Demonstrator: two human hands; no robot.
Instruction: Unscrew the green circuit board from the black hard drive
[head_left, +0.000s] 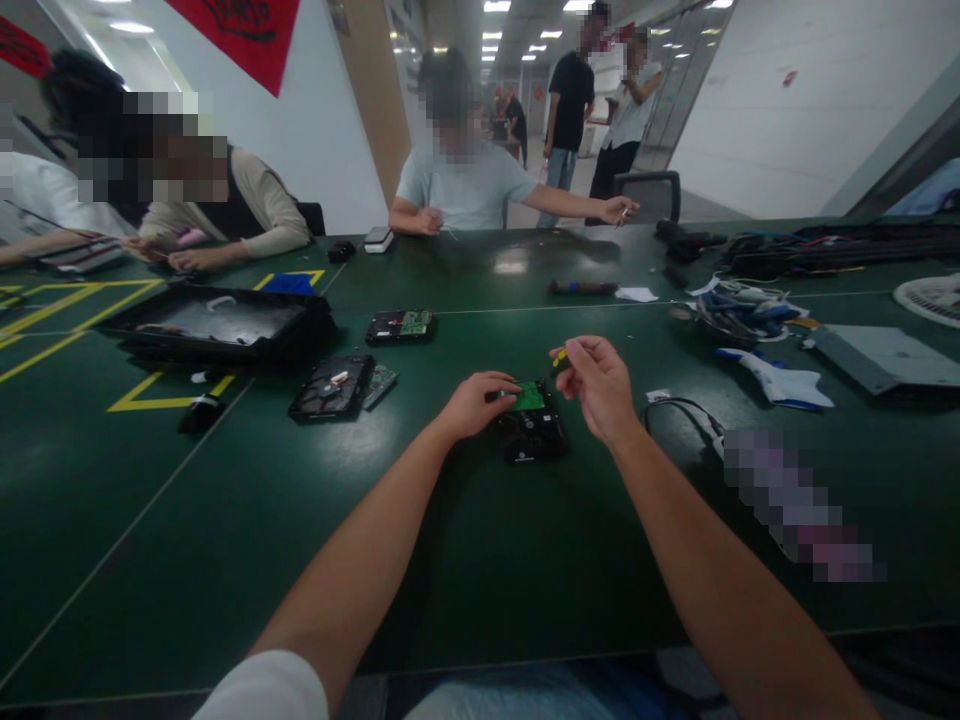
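The green worktop (420, 540) carries everything, with the black hard drive (532, 435) near its middle, in front of the person. Far left of this drive sits a black tray (217, 325); far right of it, a grey metal box (892, 358). The right hand (598, 385), just right of the drive, has its fingers closed around a small tool. The left hand (478, 405) lies at the drive's left side, bent fingers touching its green board (527, 396); whether they grip, I cannot tell. Left of and beyond the drive are 2 others: an opened drive (315, 395) and a board-faced drive (400, 326). Smallest is the yellow-and-black tool (559, 361), near the drive's far right corner.
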